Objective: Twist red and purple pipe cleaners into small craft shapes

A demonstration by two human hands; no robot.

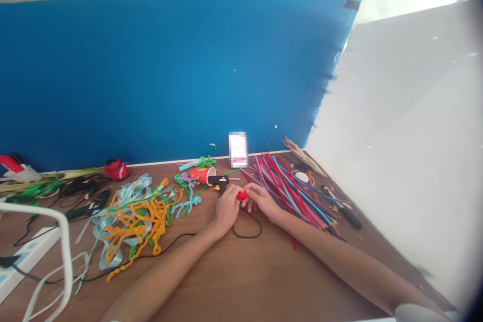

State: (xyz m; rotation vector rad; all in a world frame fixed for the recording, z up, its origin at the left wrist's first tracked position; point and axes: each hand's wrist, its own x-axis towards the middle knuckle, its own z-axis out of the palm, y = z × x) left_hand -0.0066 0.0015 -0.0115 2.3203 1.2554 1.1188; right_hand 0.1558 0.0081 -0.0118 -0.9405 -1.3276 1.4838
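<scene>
– Behind the table [287,276], what's biggest?

– Blue panel [169,75], along the back edge. Then the white wall [407,136] on the right, then the table, brown

– On it, big to small?

– Bundle of stems [290,186], right of the hands: red, purple, blue, mixed. Next, orange tangle [130,232] on the left, pale blue ribbon [143,182] around it. Power strip [32,251], far left

– Hands?

– Left hand [227,207] and right hand [263,202], fingertips meeting mid-table, near the back, both arms resting low over the wood

– Smaller stuff?

– Glue gun [219,179], black, just beyond the left hand. Red cup [199,175] lies on its side beside it; can't tell if they touch

– Smallest?

– Red piece [242,195], between the two hands, at their fingertips

– Grip?

– Narrow, both sides: each hand pinches the red piece, which the fingers partly hide
</scene>
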